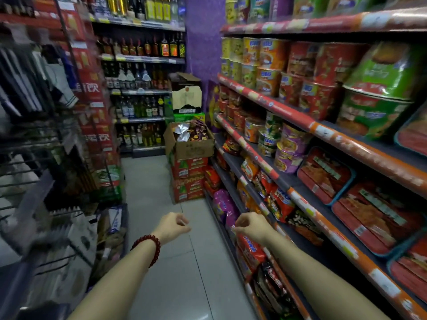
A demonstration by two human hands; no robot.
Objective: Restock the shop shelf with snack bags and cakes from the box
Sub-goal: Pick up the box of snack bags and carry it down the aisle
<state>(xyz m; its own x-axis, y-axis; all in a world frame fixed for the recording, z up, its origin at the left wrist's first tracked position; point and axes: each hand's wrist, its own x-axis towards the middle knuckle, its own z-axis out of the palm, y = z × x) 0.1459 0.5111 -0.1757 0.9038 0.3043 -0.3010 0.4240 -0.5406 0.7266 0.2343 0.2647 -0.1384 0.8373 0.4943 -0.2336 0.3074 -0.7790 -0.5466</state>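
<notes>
Shop aisle ahead of you, stocked shelf (300, 125) on your right, open box (191, 146) of snack bags (196, 132) well ahead on stacked cartons (188, 179), your left hand (172, 226) loosely curled, empty, your right hand (250, 226) pinching something small, unclear what.

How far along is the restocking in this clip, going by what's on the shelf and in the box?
Done: the shelf on the right already looks well filled with bags and cups, though what came from this job cannot be told. In hand: nothing clear; the left hand is loosely curled and empty, the right hand is curled, possibly pinching something tiny. Left: the box down the aisle still holds snack bags.
</notes>
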